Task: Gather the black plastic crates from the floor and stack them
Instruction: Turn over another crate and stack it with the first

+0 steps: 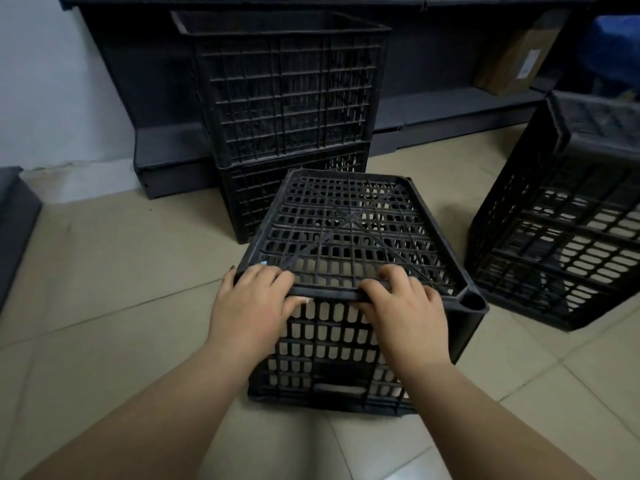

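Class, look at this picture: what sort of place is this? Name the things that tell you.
Probably a shop stockroom or storage area: dark metal shelving along the wall, a cardboard box on it, and black plastic crates stacked on a tiled floor.

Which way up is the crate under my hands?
Upside down: the crate shows its ribbed grid base on top, and both the left hand and right hand grip that base's near edge.
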### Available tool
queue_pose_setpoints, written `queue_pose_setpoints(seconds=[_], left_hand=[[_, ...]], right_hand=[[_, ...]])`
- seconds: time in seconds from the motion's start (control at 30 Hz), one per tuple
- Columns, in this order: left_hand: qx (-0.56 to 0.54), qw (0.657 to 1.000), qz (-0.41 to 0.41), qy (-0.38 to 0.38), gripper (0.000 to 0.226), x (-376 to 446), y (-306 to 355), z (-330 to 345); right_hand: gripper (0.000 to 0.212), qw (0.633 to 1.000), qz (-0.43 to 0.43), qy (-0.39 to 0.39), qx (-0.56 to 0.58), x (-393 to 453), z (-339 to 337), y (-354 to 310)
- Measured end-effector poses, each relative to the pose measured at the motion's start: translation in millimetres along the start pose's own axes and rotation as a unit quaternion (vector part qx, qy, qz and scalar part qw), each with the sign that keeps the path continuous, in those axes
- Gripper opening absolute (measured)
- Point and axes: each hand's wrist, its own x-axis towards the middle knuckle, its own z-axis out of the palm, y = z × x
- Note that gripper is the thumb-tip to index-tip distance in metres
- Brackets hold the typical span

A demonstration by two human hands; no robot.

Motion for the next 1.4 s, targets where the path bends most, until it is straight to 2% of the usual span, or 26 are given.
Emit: queue_pose_setpoints(seconds=[0.13, 0.27, 0.4, 0.5, 0.57, 0.63, 0.77, 0.83, 0.9, 0.97, 1.1, 1.17, 1.23, 1.3, 1.4], left_hand=[[0.025, 0.999, -0.013, -0.036, 0.032, 6.7, 22.4, -63.2], [0.042, 0.996, -0.047, -0.058, 0.038, 27.8, 49.8, -132.7], [0.059, 0.989, -0.09, -0.098, 0.043, 50.0, 65.5, -182.7], [0.043, 0.971, -0.165, -0.169, 0.049, 64.8, 69.9, -195.7], [0.025, 0.959, -0.213, -0.188, 0.047, 66.1, 72.1, -199.8], [0.019, 0.947, -0.252, -0.199, 0.044, 58.9, 70.7, -198.2], [0.043, 0.937, -0.275, -0.212, 0.037, 36.7, 59.0, -193.5], [0.068, 0.922, -0.259, -0.28, 0.029, 21.8, 42.1, -182.2], [0.089, 0.892, -0.271, -0.352, 0.033, -1.5, 15.6, -157.4], [0.063, 0.874, -0.299, -0.378, 0.039, -25.9, -12.8, -126.6], [0.059, 0.873, -0.328, -0.357, 0.042, -52.3, 18.8, -161.6], [0.071, 0.875, -0.347, -0.331, 0.058, -39.3, 43.3, -183.8], [0.092, 0.915, -0.257, -0.296, 0.062, -21.4, 60.0, -193.5], [0.051, 0.945, -0.149, -0.288, 0.06, -1.9, 69.5, -191.9], [0.018, 0.954, -0.057, -0.293, 0.059, 25.5, 84.8, -193.0]], right_hand=[[0.031, 1.0, 0.013, -0.015, 0.006, 8.1, -64.6, 7.3], [0.043, 0.999, 0.051, -0.008, 0.011, 9.4, -129.1, 6.7], [0.057, 0.992, 0.078, -0.093, 0.025, -5.2, -182.6, 5.8], [0.058, 0.984, 0.082, -0.156, 0.021, -17.7, -209.2, 6.3], [0.059, 0.977, 0.093, -0.192, 0.026, -26.4, -219.5, 9.5], [0.06, 0.973, 0.119, -0.193, 0.035, -35.0, -225.2, 14.1], [0.07, 0.941, 0.166, -0.292, 0.045, -54.8, -227.9, 32.8], [0.073, 0.935, 0.183, -0.299, 0.051, -56.1, -229.6, 36.5], [0.074, 0.932, 0.183, -0.309, 0.057, -55.1, -224.3, 34.0], [0.074, 0.934, 0.168, -0.312, 0.057, -51.6, -216.8, 30.6], [0.073, 0.939, 0.146, -0.305, 0.056, -41.6, -203.7, 26.6], [0.073, 0.941, 0.142, -0.301, 0.062, -35.2, -200.4, 24.8], [0.073, 0.941, 0.141, -0.301, 0.068, -28.5, -198.6, 23.3], [0.074, 0.941, 0.145, -0.297, 0.075, -23.5, -196.8, 23.1], [0.077, 0.94, 0.161, -0.289, 0.078, -19.6, -193.8, 28.3]])
